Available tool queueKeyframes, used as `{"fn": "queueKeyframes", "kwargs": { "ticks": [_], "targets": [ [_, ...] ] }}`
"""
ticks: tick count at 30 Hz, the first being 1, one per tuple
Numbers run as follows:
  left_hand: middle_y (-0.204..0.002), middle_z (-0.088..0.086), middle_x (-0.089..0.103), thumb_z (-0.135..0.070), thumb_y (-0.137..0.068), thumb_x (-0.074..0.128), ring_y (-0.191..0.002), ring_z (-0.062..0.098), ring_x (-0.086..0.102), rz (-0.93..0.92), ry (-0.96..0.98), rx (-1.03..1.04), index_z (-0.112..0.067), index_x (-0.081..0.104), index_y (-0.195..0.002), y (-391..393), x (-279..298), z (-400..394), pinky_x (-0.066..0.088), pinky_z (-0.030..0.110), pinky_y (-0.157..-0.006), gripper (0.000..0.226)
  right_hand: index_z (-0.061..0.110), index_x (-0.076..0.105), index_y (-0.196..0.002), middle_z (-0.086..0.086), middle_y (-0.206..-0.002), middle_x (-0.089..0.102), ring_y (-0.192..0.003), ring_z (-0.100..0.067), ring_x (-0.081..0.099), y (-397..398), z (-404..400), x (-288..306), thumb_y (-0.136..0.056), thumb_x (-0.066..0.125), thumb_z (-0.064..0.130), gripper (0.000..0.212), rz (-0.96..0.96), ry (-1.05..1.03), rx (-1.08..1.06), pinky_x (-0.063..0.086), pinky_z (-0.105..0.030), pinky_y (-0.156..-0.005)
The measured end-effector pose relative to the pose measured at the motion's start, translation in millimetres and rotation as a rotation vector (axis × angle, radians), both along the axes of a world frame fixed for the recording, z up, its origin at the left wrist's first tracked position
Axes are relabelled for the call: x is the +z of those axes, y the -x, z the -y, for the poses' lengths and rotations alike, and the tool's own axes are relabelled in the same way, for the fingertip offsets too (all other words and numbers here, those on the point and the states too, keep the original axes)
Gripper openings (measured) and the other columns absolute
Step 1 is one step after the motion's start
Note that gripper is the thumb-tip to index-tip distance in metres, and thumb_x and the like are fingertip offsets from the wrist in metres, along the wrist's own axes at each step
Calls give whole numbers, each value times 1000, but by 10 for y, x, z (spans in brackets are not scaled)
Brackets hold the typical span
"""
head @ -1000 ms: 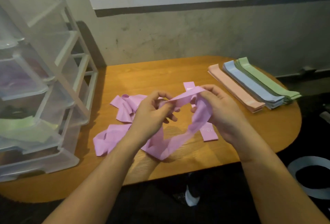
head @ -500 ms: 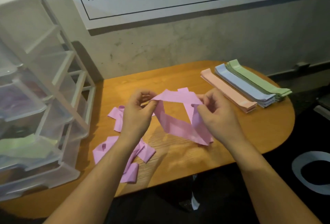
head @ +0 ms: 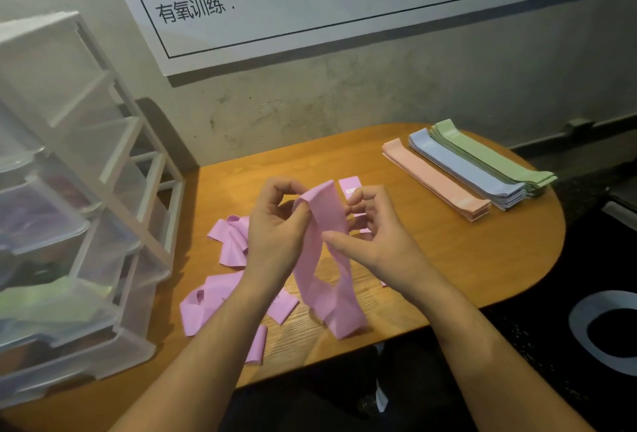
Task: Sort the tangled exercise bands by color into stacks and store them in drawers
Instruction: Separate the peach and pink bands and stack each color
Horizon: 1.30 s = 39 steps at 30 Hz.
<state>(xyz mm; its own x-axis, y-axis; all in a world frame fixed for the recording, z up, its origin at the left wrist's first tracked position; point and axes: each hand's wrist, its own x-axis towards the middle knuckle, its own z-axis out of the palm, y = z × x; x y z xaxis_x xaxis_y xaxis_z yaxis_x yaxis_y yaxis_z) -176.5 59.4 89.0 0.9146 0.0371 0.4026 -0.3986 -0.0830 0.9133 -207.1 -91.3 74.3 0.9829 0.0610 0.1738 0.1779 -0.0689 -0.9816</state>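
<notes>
A pink band [head: 325,259] hangs as a loop over the middle of the wooden table [head: 465,259]. My left hand [head: 275,228] pinches its top fold, and my right hand [head: 372,238] pinches the same band just to the right, thumb across its front. More pink bands [head: 220,297] lie loose and tangled on the table under my left forearm. One flat pink band [head: 351,185] lies behind my right hand. At the table's far right sit sorted stacks: peach [head: 437,180], blue [head: 465,169] and green [head: 496,159].
A clear plastic drawer unit [head: 69,224] stands on the table's left end, with green bands in a lower drawer [head: 51,304]. A wall with a white board [head: 310,0] backs the table. A white ring [head: 603,331] lies on the dark floor at right.
The held pink band has gone from stretched sideways between my hands to hanging down as a loop. My hands have come closer together at its top.
</notes>
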Motion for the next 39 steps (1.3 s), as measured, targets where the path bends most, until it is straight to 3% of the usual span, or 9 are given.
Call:
{"fn": "queueKeyframes", "kwargs": {
  "ticks": [3,6,11,20,24,28,31,34,39],
  "targets": [
    [-93,-15,71,10,-93,58,-76,4,66,-20,20,-53,-9,51,-87,63,27,45,49,19,-60,21,25,58,-104,10,-111,63,-105,-11,63,-18,-59,41,-82,81,24,31,8,-18,-99,53,-40,-91],
    [-109,-4,72,6,-92,65,-89,14,71,12,8,-81,-13,49,-84,72,4,55,53,22,-71,26,28,68,-100,8,-114,66,-108,-10,63,-5,-90,67,-86,77,33,18,23,-41,-100,52,-32,-91],
    [-106,6,70,-4,-91,69,-97,17,69,124,-87,-56,-34,55,-84,105,24,54,53,24,-81,34,19,76,-101,7,-99,75,-95,-6,68,21,-82,154,-91,71,19,11,28,-103,-112,53,-20,-84],
    [-98,4,55,7,-83,70,-89,15,55,511,-445,-57,0,56,-85,41,24,40,50,25,-76,16,7,68,-95,-8,-86,69,-82,-17,65,29,-48,271,-99,57,19,17,-202,-319,17,54,-45,-87],
    [-112,11,57,4,-81,69,-100,17,58,539,-547,-136,3,62,-89,16,-1,-8,50,30,-80,10,11,58,-90,-12,-85,64,-81,-20,62,23,-38,288,-96,60,10,7,-199,-364,-3,54,-35,-73],
    [-135,8,49,-1,-83,73,-119,8,56,424,-471,-319,-8,61,-106,91,-38,-11,47,26,-97,26,14,58,-83,-6,-79,62,-74,-15,61,-30,20,327,-96,59,6,15,-168,-350,-29,52,-27,-65],
    [-142,3,49,-26,-84,73,-129,17,55,112,-150,-357,-23,49,-120,115,-14,4,48,33,-102,43,11,58,-83,-6,-72,58,-63,-12,57,-63,108,408,-93,59,-1,16,-149,-319,7,52,-24,-62],
    [-122,1,63,-27,-83,74,-110,8,65,-154,49,-396,-22,53,-119,28,69,9,52,24,-88,43,10,66,-90,-2,-75,66,-68,-12,60,-73,199,535,-91,63,1,10,-120,-211,87,51,-24,-64],
    [-86,-7,70,-21,-90,69,-82,7,63,-201,69,-460,-26,68,-97,-5,113,50,50,20,-72,8,15,74,-92,5,-83,71,-80,-9,63,-121,302,668,-91,67,4,13,-4,-47,75,52,-21,-67]
  ]
}}
